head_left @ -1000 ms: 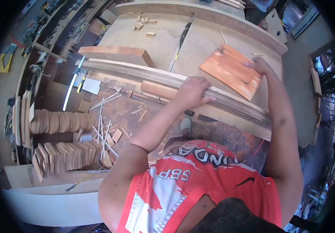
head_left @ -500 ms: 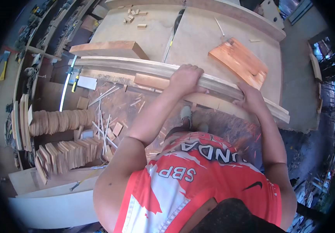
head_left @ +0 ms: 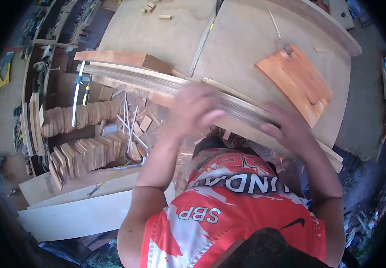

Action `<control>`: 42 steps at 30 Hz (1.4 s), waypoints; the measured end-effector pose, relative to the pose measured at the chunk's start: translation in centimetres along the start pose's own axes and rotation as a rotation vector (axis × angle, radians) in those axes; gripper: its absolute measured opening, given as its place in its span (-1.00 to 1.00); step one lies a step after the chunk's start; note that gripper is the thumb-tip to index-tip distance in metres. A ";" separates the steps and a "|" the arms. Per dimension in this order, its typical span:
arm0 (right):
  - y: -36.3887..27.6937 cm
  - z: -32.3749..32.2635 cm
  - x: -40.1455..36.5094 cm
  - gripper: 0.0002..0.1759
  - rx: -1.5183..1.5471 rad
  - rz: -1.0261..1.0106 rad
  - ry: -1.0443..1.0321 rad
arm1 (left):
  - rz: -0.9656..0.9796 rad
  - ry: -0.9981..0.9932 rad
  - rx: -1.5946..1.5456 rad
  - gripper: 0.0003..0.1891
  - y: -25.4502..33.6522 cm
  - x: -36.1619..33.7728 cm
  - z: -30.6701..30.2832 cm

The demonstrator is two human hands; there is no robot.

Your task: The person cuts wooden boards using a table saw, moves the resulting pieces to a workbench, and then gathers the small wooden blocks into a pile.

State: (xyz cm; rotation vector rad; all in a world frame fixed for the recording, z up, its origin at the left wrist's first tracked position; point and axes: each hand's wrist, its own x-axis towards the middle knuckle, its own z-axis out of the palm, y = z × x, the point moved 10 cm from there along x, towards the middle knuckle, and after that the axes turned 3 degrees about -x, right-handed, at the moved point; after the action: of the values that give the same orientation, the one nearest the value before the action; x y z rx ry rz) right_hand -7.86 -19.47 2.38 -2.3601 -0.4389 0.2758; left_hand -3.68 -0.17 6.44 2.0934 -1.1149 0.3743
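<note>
A curved bundle of thin wooden strips (head_left: 148, 81) runs along the near edge of the workbench, above a wooden piece. Its left end sits by a bar clamp (head_left: 77, 89) with a yellow handle. My left hand (head_left: 195, 109), blurred, lies across the middle of the bundle, thumb on the near side. My right hand (head_left: 289, 127), also blurred, is closed around the bundle farther right, its thumb on the near face. Behind, one strip (head_left: 228, 91) stands slightly apart between the hands. A thick wooden block (head_left: 112, 58) lies behind the bundle's left part.
On the workbench (head_left: 170, 42) lie an orange-brown board (head_left: 295, 82), a thin stick (head_left: 274, 22) and small wood pieces (head_left: 165, 17). Stacked curved wooden pieces (head_left: 79, 117) and cut blocks (head_left: 88, 156) stand at lower left. Offcuts litter the floor. Tool shelves (head_left: 45, 67) line the left.
The view has shifted, and both hands are now smeared by motion. My left hand has come nearer to me and left along the bundle. A rear strip now shows apart from the others.
</note>
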 end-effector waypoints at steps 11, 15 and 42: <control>-3.3 18.0 28.9 -0.69 -0.208 0.120 -0.350 | -0.273 0.494 0.297 -0.81 -20.7 -0.6 -19.5; -0.1 20.4 31.0 -0.57 -0.144 0.233 -0.403 | -0.329 0.422 0.251 -0.75 -22.7 -0.9 -18.7; 1.6 14.6 22.0 -0.86 -0.059 0.201 -0.448 | -0.406 0.345 0.125 -0.72 -23.8 -0.8 -17.2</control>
State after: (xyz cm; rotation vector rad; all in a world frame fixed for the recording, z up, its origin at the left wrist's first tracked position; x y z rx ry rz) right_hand 8.09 -3.16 -10.98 -2.3968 -0.4200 0.9065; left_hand 16.41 21.26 7.00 2.1918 -0.4627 0.5881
